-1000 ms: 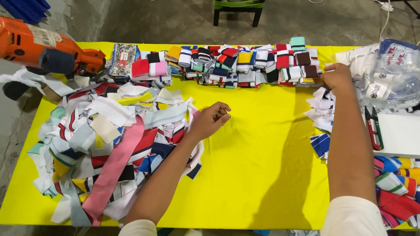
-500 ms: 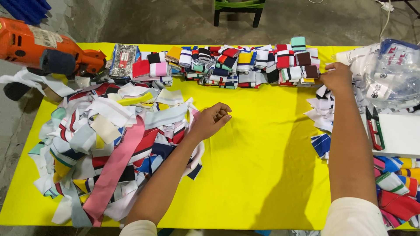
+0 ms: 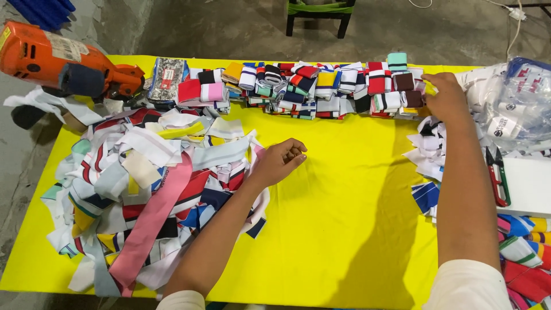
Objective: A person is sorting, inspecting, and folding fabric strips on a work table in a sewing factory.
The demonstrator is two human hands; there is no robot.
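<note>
Here, the row of folded striped fabric bands [image 3: 321,89] runs along the table's far edge, top centre of frame. Right hand [image 3: 445,95] rests at the row's right end, fingers curled on a dark folded piece [image 3: 404,82]. Left hand [image 3: 281,161], loosely cupped and empty, lies mid-frame on the yellow tablecloth [image 3: 344,218], beside the loose strip pile [image 3: 149,183] lower left. Orange power tool [image 3: 57,60] upper left; red snips [image 3: 498,175] right.

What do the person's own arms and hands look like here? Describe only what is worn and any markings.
Both arms are bare from the upper arm down, each with a short white sleeve at the frame's bottom edge. The left hand and right hand wear no gloves; no rings, watch or markings can be seen.
</note>
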